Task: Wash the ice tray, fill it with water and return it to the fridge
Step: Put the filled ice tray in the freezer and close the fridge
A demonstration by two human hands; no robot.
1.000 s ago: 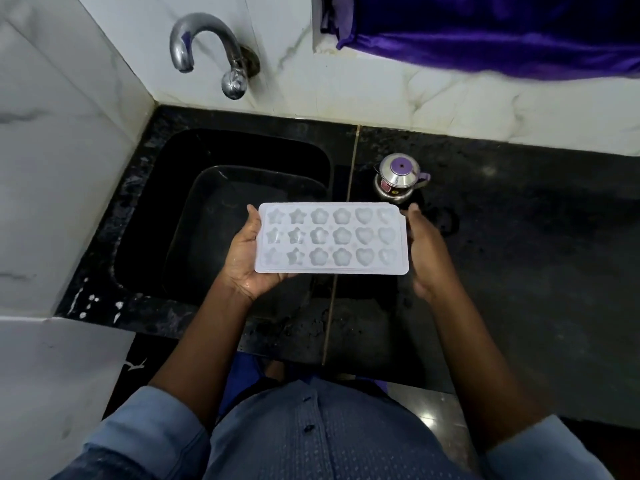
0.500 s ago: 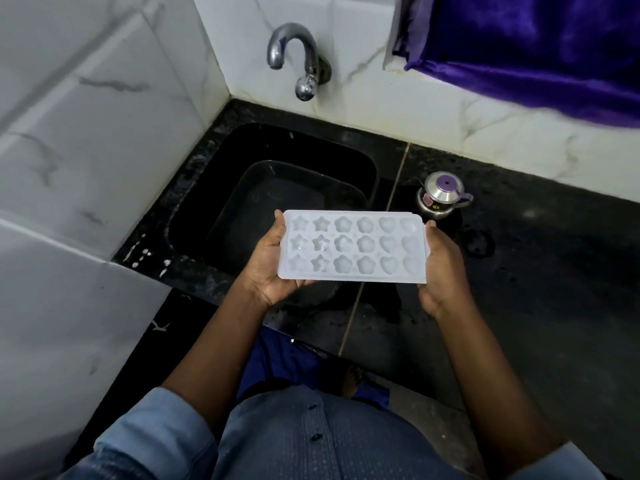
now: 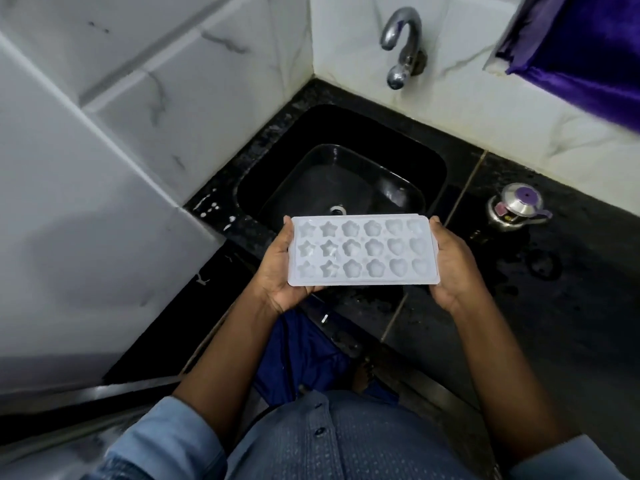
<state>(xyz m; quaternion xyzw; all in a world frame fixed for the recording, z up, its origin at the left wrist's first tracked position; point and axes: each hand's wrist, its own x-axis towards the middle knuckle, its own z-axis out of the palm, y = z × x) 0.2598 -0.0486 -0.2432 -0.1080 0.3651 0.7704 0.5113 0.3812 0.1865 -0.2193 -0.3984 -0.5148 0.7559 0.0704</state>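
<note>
Underneath ice tray (image 3: 362, 251), fingers hidden, drain (image 3: 337, 210) half-covered

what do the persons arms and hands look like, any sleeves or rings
The left hand and right hand are bare: no gloves, rings or watch visible. Forearms are uncovered; the light blue left sleeve and right sleeve bunch near the elbows.

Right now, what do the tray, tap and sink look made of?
White moulded ice tray: likely plastic, matte, slightly translucent cups. Curved wall tap: metal, polished, bright highlights. Black rectangular sink: glossy, reflective; stone, ceramic or composite, cannot tell.
</note>
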